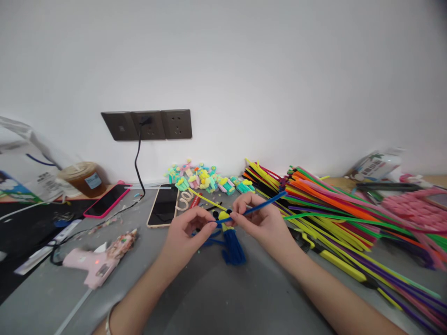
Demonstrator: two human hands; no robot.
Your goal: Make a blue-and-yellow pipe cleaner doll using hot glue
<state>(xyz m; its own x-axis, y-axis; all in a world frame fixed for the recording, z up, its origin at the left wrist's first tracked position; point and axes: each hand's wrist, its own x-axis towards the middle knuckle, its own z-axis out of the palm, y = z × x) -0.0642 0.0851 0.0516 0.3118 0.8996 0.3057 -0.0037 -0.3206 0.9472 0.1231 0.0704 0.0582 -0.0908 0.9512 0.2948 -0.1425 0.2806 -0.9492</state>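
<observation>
Between my two hands runs a blue pipe cleaner (pixel 267 203), slanting up to the right. My left hand (pixel 191 231) pinches its left end between thumb and fingertips. Further along, my right hand (pixel 260 221) pinches it too, and its free end sticks out past my knuckles. Just below and behind the fingers is a small figure of fuzzy stems, with a yellow top (pixel 224 215) bearing black round bits and a dark blue lower part (pixel 233 249). More blue pieces (pixel 209 239) lie beside my left fingers, partly hidden.
A pink hot glue gun (pixel 92 264) lies at left, its cord plugged into the wall socket (pixel 148 124). Phones (pixel 162 205), a drink cup (pixel 85 179), small pastel pieces (pixel 202 179), a large heap of coloured pipe cleaners (pixel 324 204) and yellow-black pliers (pixel 342 265) surround my hands.
</observation>
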